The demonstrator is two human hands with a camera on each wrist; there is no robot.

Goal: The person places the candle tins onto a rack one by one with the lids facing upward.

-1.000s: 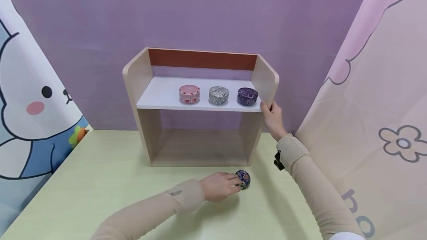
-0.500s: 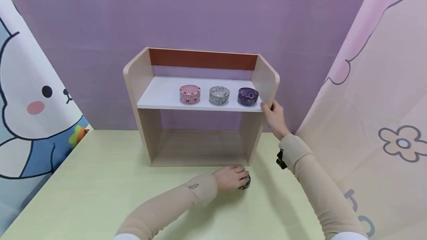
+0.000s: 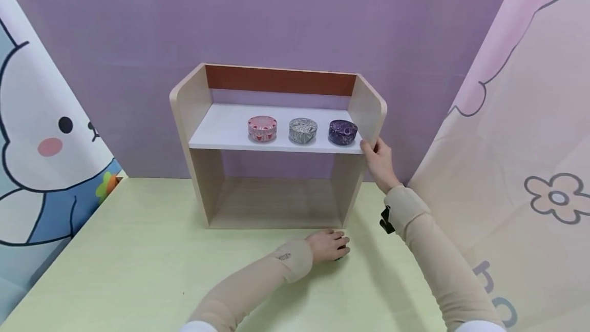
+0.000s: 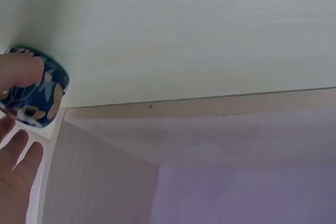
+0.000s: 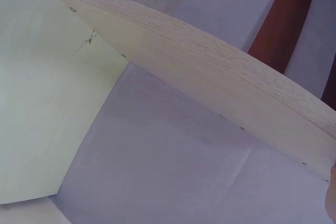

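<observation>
A small dark blue round tin (image 4: 39,90) with a floral pattern sits on the table by the shelf unit's front right corner. My left hand (image 3: 328,246) covers most of it from above. In the left wrist view the thumb (image 4: 21,71) lies against the tin, with fingers on its other side. My right hand (image 3: 380,165) grips the right side panel of the wooden shelf unit (image 3: 276,222), thumb at the front edge. On the white upper shelf (image 3: 226,127) stand a pink tin (image 3: 262,129), a silver-grey patterned tin (image 3: 302,131) and a dark purple tin (image 3: 342,132).
The shelf unit stands at the back of the pale green table (image 3: 138,250), before a purple cloth backdrop (image 3: 276,19). Printed cloths flank it, a cartoon animal (image 3: 41,111) at left and a flower outline (image 3: 559,198) at right. A brown back strip (image 3: 281,80) crosses the unit's top.
My left hand has moved right and slightly up, over the dark blue tin, hiding nearly all of it in the head view. My right hand stays on the side panel.
</observation>
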